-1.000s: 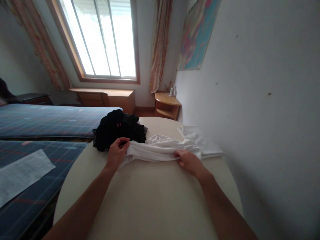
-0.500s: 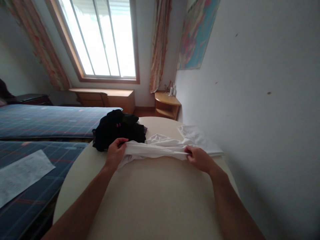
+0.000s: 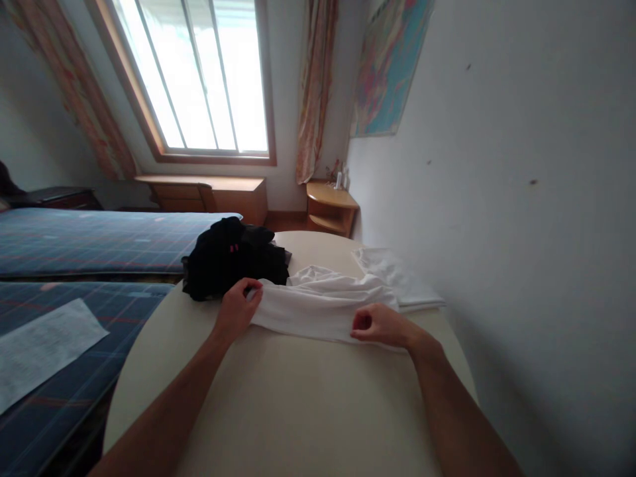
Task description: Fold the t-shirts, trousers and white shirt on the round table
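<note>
A white garment [image 3: 313,310] lies spread in a wide, fairly flat strip across the round table [image 3: 298,411]. My left hand [image 3: 242,305] pinches its left end, thumb and fingers closed on the cloth. At the near edge, toward the right, my right hand [image 3: 380,326] has its fingers curled and fingertips pinched at the fabric. Behind the strip the cloth is bunched in folds. Just beyond my left hand sits a heap of black clothes [image 3: 231,258]. More white cloth [image 3: 397,275] rests at the far right; whether it is a separate piece I cannot tell.
Along the right side runs a white wall [image 3: 536,265]. To the left are beds with blue plaid mattresses [image 3: 114,238], and a printed sheet [image 3: 50,348] lies on the nearer one. A small corner shelf [image 3: 332,199] and a wooden desk [image 3: 238,192] stand beyond the table.
The near edge of the white garment has come down toward me, so the narrow stretched band is now a wider, flatter strip. My right hand has moved nearer and slightly left.
</note>
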The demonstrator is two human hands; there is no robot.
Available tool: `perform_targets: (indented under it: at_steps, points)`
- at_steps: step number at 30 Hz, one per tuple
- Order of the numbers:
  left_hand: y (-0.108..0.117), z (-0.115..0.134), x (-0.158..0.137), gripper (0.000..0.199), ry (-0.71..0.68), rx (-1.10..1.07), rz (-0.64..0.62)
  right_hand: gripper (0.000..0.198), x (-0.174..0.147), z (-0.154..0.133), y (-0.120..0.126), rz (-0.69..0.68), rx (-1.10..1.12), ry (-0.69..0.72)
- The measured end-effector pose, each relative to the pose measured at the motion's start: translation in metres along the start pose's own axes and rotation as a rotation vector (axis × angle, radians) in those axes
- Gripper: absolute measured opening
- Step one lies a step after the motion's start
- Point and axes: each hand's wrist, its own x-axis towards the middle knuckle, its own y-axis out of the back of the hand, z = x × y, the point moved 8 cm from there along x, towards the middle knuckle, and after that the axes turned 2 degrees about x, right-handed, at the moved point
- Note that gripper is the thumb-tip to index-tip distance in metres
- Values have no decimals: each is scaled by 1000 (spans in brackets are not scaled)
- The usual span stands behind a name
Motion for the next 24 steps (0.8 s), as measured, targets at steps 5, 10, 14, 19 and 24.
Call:
perform_targets:
  at_steps: [5,10,14,19,24]
  points:
    - [3,-2,1,27,1,37,19,20,3,5,-12,-56,25,-27]
    - [9,-4,3,28,45,7,61,23,1,13,-1,-13,15,16]
    - [8,-3,3,29,35,6,53,29,-2,15,8,14,45,41]
    - [6,-4,2,28,28,11,53,30,-5,19,6,-24,99,-15]
    - [7,-6,2,29,40,6,61,35,-11,32,9,-47,103,-112]
